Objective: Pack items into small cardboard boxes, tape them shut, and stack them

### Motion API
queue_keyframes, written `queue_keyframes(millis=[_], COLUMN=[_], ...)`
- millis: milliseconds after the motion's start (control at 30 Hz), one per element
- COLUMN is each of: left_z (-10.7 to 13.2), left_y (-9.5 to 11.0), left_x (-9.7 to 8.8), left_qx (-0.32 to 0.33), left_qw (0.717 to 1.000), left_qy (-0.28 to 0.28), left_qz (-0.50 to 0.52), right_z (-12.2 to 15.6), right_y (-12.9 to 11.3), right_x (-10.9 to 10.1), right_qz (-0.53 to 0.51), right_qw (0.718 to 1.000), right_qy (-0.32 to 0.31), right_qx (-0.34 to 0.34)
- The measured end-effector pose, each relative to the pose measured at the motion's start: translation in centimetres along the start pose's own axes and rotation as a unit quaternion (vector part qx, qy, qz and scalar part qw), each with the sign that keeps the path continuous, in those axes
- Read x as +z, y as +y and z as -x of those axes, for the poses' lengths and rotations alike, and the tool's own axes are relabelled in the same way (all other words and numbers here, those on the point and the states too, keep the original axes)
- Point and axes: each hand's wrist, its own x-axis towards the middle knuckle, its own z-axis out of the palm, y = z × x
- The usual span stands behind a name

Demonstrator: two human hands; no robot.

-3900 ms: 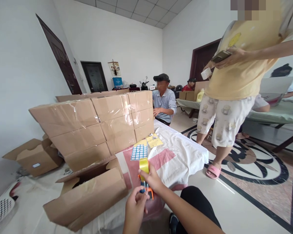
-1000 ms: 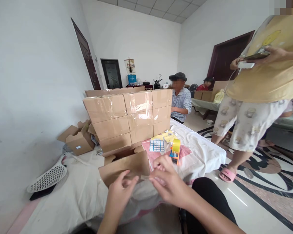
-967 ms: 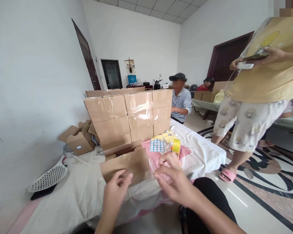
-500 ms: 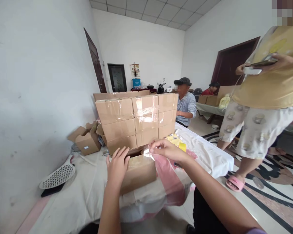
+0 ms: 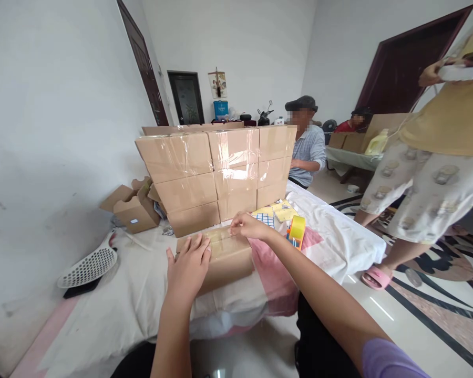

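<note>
A small cardboard box (image 5: 230,268) lies in front of me, its top flaps down. A shiny strip of clear tape (image 5: 219,242) runs over the top. My left hand (image 5: 189,262) presses flat on the left end of the lid, fingers spread. At the far right end of the top, my right hand (image 5: 249,227) is closed in a pinch at the end of the tape; its fingertips are partly hidden. To the right stands a tape dispenser (image 5: 295,232) with a yellow roll.
Behind the box rises a stack of taped cardboard boxes (image 5: 215,176). Opened cartons (image 5: 132,207) and a white perforated racket-like thing (image 5: 90,265) lie to the left. Yellow printed sheets (image 5: 284,211) rest on the cloth-covered table (image 5: 335,231). One person (image 5: 309,144) sits beyond; another (image 5: 437,131) stands right.
The dark gap in the box top has closed as the flaps came down. My right hand has lowered the tape onto the lid, and my left hand has flattened on it. The view has tilted down.
</note>
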Motion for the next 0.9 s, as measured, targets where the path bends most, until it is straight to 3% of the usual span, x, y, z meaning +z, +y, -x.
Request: queue_keyframes(millis=[200, 300, 400, 533, 767, 900], left_z=[0.3, 0.5, 0.8, 1.3, 2.2, 2.7], left_y=[0.4, 1.8, 3.3, 4.1, 3.9, 3.6], left_x=[0.1, 0.1, 0.9, 2.6, 3.4, 3.8], left_qx=[0.009, 0.095, 0.203, 0.237, 0.252, 0.273], left_qw=[0.999, 0.989, 0.97, 0.96, 0.95, 0.936], left_qy=[0.048, 0.116, 0.127, 0.143, 0.179, 0.222], left_qz=[-0.007, 0.006, 0.042, 0.053, 0.031, 0.03], right_z=[-0.1, 0.0, 0.3, 0.6, -0.3, -0.5], right_y=[0.0, -0.2, -0.1, 0.4, 1.5, 4.1], right_x=[0.5, 0.6, 0.7, 1.0, 1.1, 0.4], right_qz=[0.08, 0.096, 0.109, 0.149, 0.176, 0.159], right_qw=[0.997, 0.995, 0.993, 0.988, 0.957, 0.94], right_qy=[0.021, 0.016, 0.015, 0.038, 0.198, 0.291], right_qx=[-0.013, -0.025, -0.037, -0.028, 0.115, 0.08])
